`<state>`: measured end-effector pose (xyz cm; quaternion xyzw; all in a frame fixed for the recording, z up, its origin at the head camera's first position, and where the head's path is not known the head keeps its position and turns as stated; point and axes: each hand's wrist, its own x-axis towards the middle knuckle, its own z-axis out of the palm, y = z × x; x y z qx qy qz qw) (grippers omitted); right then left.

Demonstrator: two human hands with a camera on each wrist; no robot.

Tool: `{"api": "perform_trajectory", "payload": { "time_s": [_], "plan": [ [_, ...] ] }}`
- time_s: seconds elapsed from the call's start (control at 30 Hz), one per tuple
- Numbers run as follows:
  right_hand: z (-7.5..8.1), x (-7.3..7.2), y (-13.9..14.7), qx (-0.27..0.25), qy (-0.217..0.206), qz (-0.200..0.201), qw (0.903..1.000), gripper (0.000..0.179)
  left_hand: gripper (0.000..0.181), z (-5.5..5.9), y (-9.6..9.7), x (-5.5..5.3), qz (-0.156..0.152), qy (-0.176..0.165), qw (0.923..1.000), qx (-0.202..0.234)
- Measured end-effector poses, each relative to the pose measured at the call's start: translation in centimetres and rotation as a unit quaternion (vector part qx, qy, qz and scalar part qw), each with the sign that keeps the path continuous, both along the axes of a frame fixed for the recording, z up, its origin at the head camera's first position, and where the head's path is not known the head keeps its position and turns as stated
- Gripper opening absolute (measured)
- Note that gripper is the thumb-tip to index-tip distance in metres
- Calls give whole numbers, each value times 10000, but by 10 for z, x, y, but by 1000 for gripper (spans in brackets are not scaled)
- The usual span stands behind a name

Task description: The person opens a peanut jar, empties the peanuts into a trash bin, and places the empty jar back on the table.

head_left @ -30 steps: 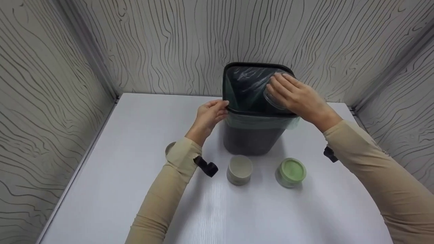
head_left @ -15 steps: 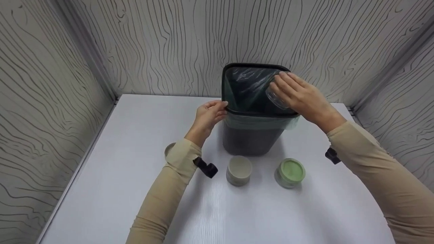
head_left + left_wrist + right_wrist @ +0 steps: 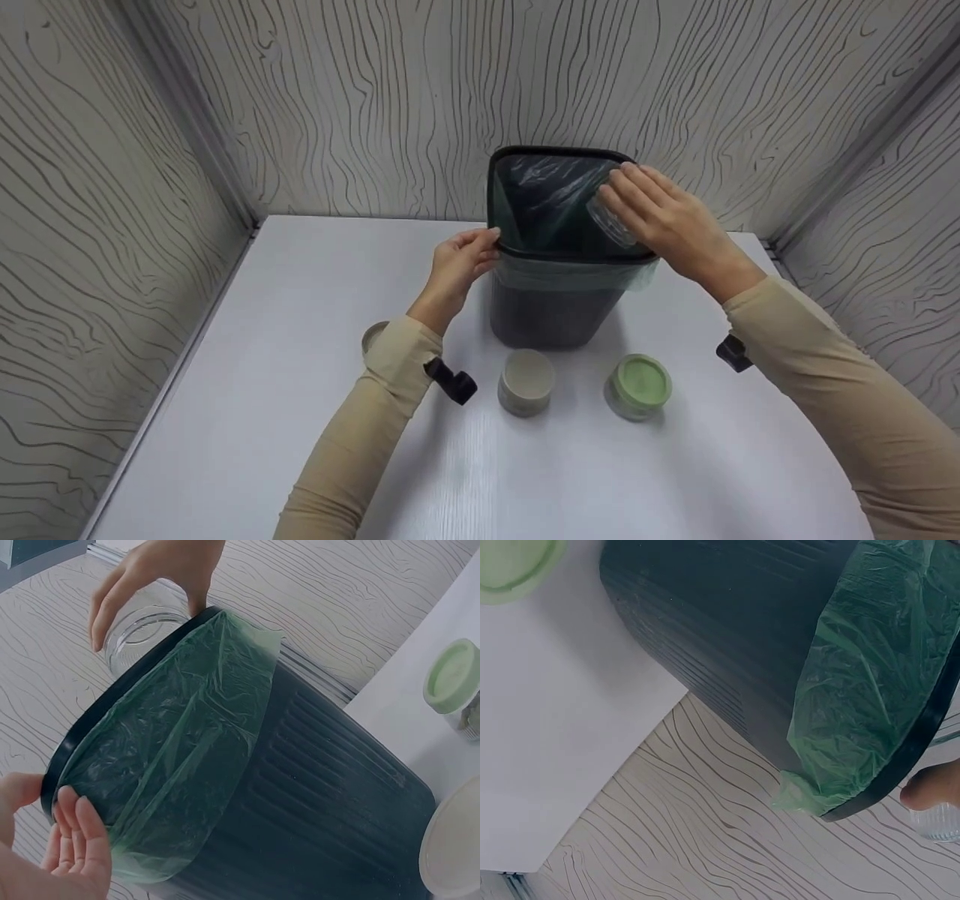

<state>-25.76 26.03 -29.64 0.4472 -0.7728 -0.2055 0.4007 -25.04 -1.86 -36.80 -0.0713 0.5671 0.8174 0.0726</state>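
A dark trash bin (image 3: 555, 315) stands on the table, lined with a thin green bag (image 3: 180, 742) folded over its black rim. My left hand (image 3: 457, 266) pinches the rim at its left corner, thumb on one side and fingers on the other. At the right side of the opening, my right hand (image 3: 671, 221) grips a clear jar (image 3: 613, 225) from above. The jar is tilted over the bin, partly covered by the fingers; whether anything is in it, I cannot tell. Most of that hand lies outside the right wrist view, where a fingertip (image 3: 922, 791) shows by the jar.
In front of the bin stand a jar with a beige top (image 3: 526, 379) and a clear jar with a green lid (image 3: 637, 386). A round beige lid (image 3: 372, 335) lies partly behind my left sleeve. Wood-patterned panels (image 3: 420, 97) enclose the white table (image 3: 300, 285).
My right hand and the clear jar shift slightly, the jar's tilt changing a little. My left hand stays on the rim. The whole head view sits slightly lower.
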Motion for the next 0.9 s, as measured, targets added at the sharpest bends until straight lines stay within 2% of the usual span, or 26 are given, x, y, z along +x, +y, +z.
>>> {"api": "perform_trajectory", "payload": {
  "time_s": [0.23, 0.53, 0.73, 0.9],
  "plan": [
    [-1, 1, 0, -193, -48, 23, 9998, 55, 30, 0, -2, 5, -41, 24, 9998, -168],
    [-2, 3, 1, -515, -230, 118, 9983, 54, 22, 0, -2, 15, -120, 5, 9998, -134],
    [-4, 6, -1, -1320, -498, 309, 9895, 52, 26, -3, -3, 24, -341, 49, 9994, -98],
    [-7, 8, -4, -1916, -528, 426, 9791, 48, 28, -4, -5, 30, -365, 74, 9993, 25]
  ]
}}
